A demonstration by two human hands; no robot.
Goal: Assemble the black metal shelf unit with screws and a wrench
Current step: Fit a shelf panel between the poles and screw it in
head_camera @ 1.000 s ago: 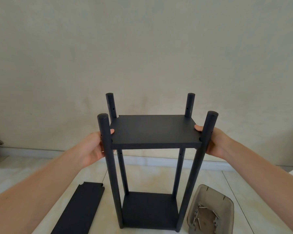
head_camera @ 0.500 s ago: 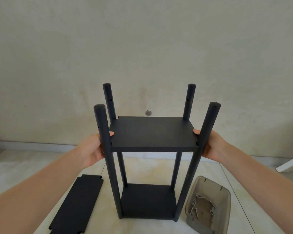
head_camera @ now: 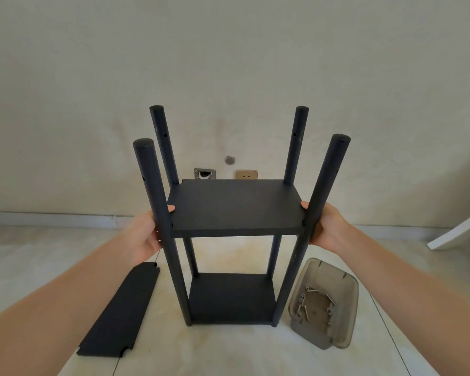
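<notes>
Since a moment ago, we have slid the middle panel (head_camera: 235, 206) lower between the shelf unit's posts (head_camera: 158, 213); it sits mid-frame. Our left hand (head_camera: 145, 237) and right hand (head_camera: 327, 226) pinch its side edges. Lower right, a tray (head_camera: 345, 332) holds screws (head_camera: 303, 308).

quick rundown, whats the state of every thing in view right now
black metal shelf unit: upright on floor, bottom panel fitted
black rectangular middle panel: level between four posts, held
left hand: grips panel's left edge
right hand: grips panel's right edge
loose black panel: flat on floor
translucent grey plastic tray: holds screws
</notes>
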